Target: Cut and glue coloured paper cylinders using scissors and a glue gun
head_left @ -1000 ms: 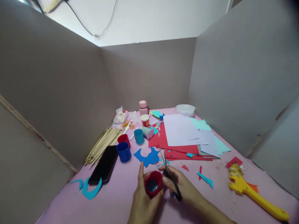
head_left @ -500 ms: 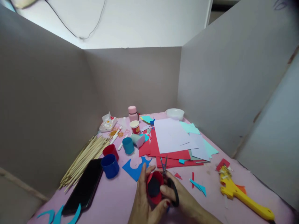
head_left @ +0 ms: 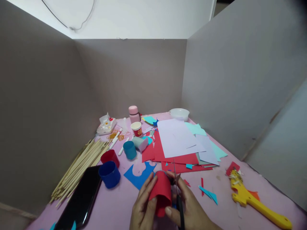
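Observation:
A red paper tube (head_left: pixel 163 189) is held low in the middle of the view, its open end tipped toward me. My left hand (head_left: pixel 144 204) wraps round its left side, with the thumb at the opening. On the other side, my right hand (head_left: pixel 188 206) holds black-handled scissors (head_left: pixel 179 204), their blades pointing up and away, and its fingers also touch the tube. Just beyond the tube lies a cut piece of blue paper (head_left: pixel 139 174). To the left stand a dark blue ring cup (head_left: pixel 109 175), a red one (head_left: pixel 110 157) and a teal one (head_left: pixel 129 150).
A black phone (head_left: pixel 80 198) and wooden sticks (head_left: pixel 80 169) lie at left. Paper sheets (head_left: pixel 178 139) spread behind my hands, near a paper cup (head_left: pixel 136 129), a pink bottle (head_left: pixel 134 115) and a white bowl (head_left: pixel 179 114). At right lies a yellow glue gun (head_left: pixel 259 204). Grey panels surround the table.
The red tube has turned from showing its dark inner end to showing its red side, with the opening toward me. The scissors have swung more upright in my right hand. The view has shifted slightly.

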`<control>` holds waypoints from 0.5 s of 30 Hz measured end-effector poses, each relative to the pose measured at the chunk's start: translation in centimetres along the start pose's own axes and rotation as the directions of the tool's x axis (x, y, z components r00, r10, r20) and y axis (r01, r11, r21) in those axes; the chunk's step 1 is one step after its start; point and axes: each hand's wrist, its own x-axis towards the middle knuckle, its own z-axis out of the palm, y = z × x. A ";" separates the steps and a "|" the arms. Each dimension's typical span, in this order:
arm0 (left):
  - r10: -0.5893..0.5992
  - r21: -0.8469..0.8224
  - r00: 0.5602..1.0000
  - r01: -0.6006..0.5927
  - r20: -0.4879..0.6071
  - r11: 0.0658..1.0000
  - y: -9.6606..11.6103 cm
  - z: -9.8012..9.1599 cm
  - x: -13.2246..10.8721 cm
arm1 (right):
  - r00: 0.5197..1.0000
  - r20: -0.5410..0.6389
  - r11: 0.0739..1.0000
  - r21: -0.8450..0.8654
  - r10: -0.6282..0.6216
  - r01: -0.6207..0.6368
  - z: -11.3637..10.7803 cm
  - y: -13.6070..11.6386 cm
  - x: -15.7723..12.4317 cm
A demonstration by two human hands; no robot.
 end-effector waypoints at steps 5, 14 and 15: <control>-0.064 -0.075 0.998 0.063 -0.023 0.995 -0.5 0.0 -0.1 | 1.000 -0.013 1.000 -0.013 -0.007 0.007 -0.1 -0.1 -0.1; -0.153 -0.077 0.988 0.149 -0.038 0.986 -0.2 0.0 -0.2 | 0.988 -0.002 0.924 0.354 0.156 -0.146 -0.1 -1.4 0.6; -0.153 -0.094 0.987 0.148 -0.051 0.984 -0.1 0.0 -0.3 | 0.987 0.003 0.923 0.354 0.163 -0.154 0.0 -1.5 0.6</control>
